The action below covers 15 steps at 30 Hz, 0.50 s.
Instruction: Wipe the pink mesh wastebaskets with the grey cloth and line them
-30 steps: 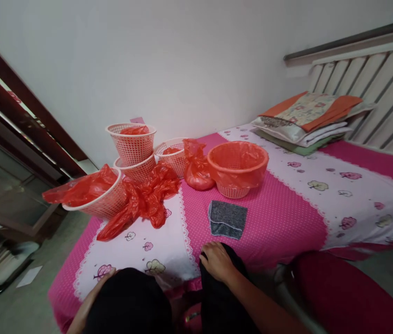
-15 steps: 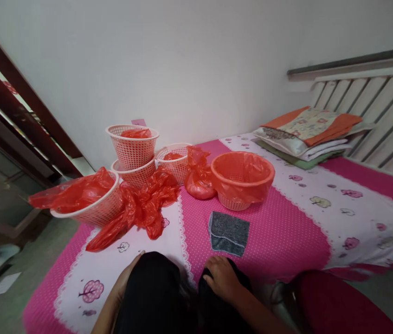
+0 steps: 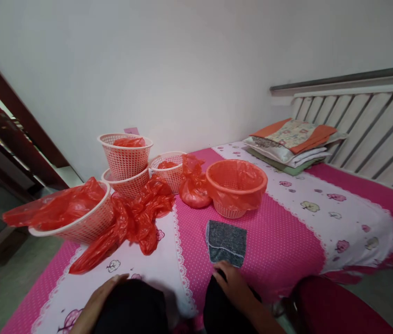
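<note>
My left hand (image 3: 105,291) lies along the side of my left knee, fingers stretched out and holding nothing. On top of the right knee rests my right hand (image 3: 230,282), its fingers loosely apart with nothing in them. Just beyond those fingertips a folded dark grey cloth (image 3: 227,242) lies flat on the pink bedspread (image 3: 280,246). Behind the cloth stands a pink mesh basket (image 3: 231,209) lined with a red plastic bag (image 3: 241,178). A knotted red bag (image 3: 195,194) with something inside sits at its left.
Two stacked mesh baskets (image 3: 126,160) and a smaller basket (image 3: 173,178) stand near the wall. A tilted basket (image 3: 93,222) overhangs the bed's left edge, with loose red bags (image 3: 137,218) beside it. Folded bedding (image 3: 293,144) is piled at right, and a dark red seat (image 3: 335,306) stands in front.
The view has shifted, so the baskets and cloth appear slightly lower and farther left. My right hand appears closer to the cloth, and my knees are farther apart.
</note>
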Each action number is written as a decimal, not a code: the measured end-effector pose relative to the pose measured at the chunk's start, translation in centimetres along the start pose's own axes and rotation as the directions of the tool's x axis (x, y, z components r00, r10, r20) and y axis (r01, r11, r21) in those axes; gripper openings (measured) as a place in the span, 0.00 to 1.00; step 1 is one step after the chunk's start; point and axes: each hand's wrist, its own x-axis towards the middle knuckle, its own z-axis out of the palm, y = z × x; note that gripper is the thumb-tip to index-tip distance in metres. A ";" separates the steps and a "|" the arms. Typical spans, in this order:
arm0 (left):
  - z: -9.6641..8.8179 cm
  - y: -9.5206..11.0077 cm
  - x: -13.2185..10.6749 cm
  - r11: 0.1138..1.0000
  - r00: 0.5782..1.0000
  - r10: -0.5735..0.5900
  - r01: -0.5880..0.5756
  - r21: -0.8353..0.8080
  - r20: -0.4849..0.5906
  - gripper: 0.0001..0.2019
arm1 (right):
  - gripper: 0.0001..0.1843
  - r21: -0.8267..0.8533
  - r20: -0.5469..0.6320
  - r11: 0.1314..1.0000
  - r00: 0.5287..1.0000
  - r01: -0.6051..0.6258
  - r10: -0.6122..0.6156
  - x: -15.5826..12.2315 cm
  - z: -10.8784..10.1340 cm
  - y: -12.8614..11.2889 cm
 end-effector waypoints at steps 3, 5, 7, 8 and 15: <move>0.7 3.7 -1.7 0.995 0.995 0.102 -0.102 0.022 0.006 0.30 | 0.18 0.231 -0.070 0.971 0.995 -0.056 0.074 3.8 -1.3 -0.9; 2.9 6.7 -3.1 0.976 0.971 0.215 -0.218 0.019 0.109 0.31 | 0.19 0.337 -0.069 0.938 0.991 -0.083 0.112 7.1 -1.8 -1.8; 6.0 9.2 -4.3 0.958 0.926 0.268 -0.286 0.033 0.266 0.28 | 0.18 0.426 -0.037 0.898 0.990 -0.111 0.139 10.5 -1.8 -2.7; 7.6 10.2 -4.7 0.951 0.892 0.276 -0.306 0.031 0.357 0.26 | 0.18 0.462 -0.008 0.875 0.985 -0.149 0.172 12.0 -1.5 -3.1; 14.9 11.7 0.4 0.840 0.689 0.329 -0.526 0.133 0.646 0.21 | 0.13 0.373 0.036 0.912 0.984 -0.173 0.172 18.7 2.1 -3.0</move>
